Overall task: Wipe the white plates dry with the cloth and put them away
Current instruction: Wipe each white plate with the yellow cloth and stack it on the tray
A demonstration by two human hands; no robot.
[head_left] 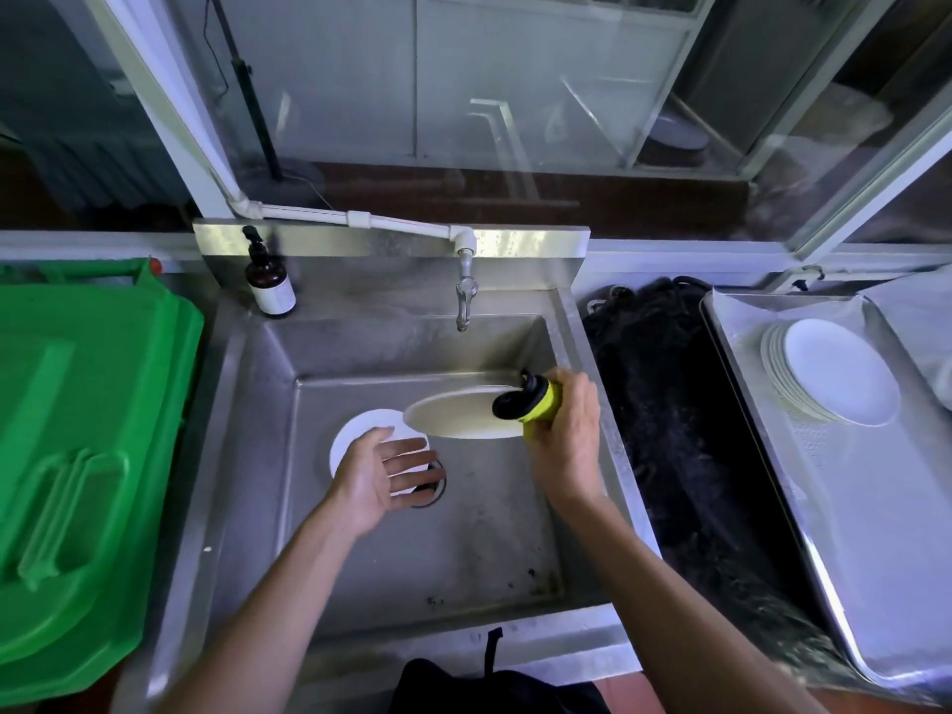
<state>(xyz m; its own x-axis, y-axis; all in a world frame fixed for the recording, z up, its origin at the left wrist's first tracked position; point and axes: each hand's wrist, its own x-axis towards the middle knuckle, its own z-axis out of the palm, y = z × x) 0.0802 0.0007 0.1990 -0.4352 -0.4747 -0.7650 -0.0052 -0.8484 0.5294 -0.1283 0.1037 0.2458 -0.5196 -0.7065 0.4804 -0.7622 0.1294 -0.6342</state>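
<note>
Right now your right hand (564, 435) is curled round a yellow-green bottle (530, 401) with a black cap, tipped over the sink (360, 533) at about two o'clock from the drain. Your left hand (384, 471) hangs released, palm up with fingers spread, holding nothing, just above the drain.

Two white plates sit in the basin. One plate (461, 415) lies tilted at one o'clock from the drain, its far rim seemingly propped against the back wall, right under the bottle's cap. The other plate (360, 430) lies flat on the sink floor at eleven o'clock, partly hidden by your left palm. A finished-looking stack of plates (837, 373) rests on the metal tray (876, 533) well off at three o'clock.

I can see no cloth clearly; the dark heap (669, 404) between sink and tray may be fabric, but I cannot tell.

Expect the plates to be stiff, brittle and probably wet, so slick against steel. Take each by the rim with your thumb on top and fingers underneath, and lift it clear instead of dragging it. The flat one will be hard to get under: tip an edge up first.
</note>
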